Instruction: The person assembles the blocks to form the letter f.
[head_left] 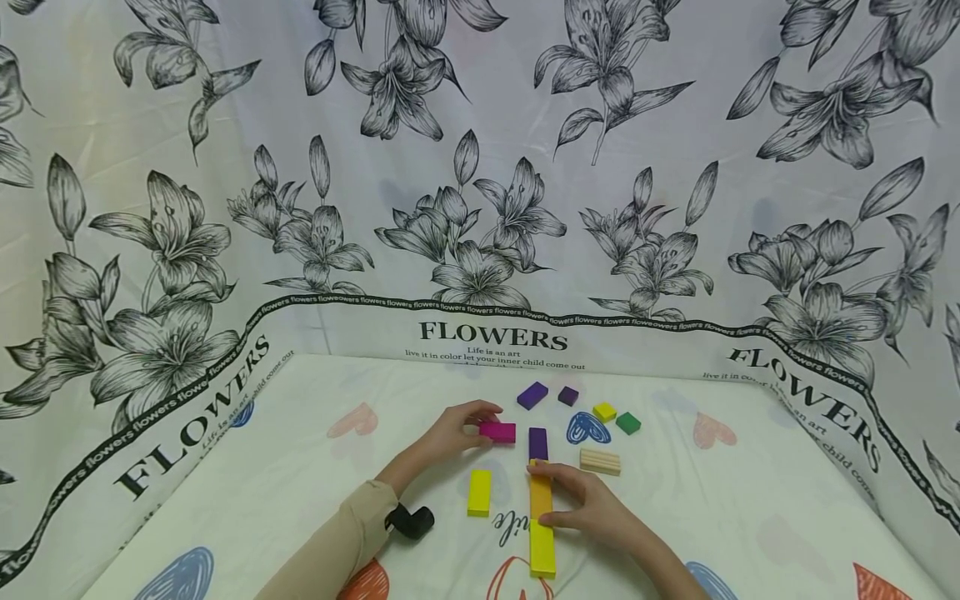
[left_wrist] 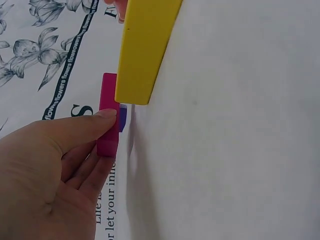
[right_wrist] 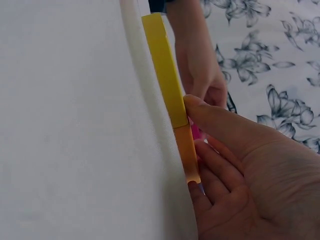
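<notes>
My left hand pinches a magenta block between thumb and fingers. The left wrist view shows the thumb on the near face of the block. A line of blocks runs toward me: a purple block, an orange block and a yellow block. My right hand grips the orange block, a fingertip at its far end and the thumb by its joint with the yellow block. In the right wrist view, fingers partly cover the orange block.
Another yellow block lies left of the line. Right of it is a ridged wooden piece. Farther back lie a purple block, a dark purple cube, a small yellow block and a green block. Flowered cloth hangs behind.
</notes>
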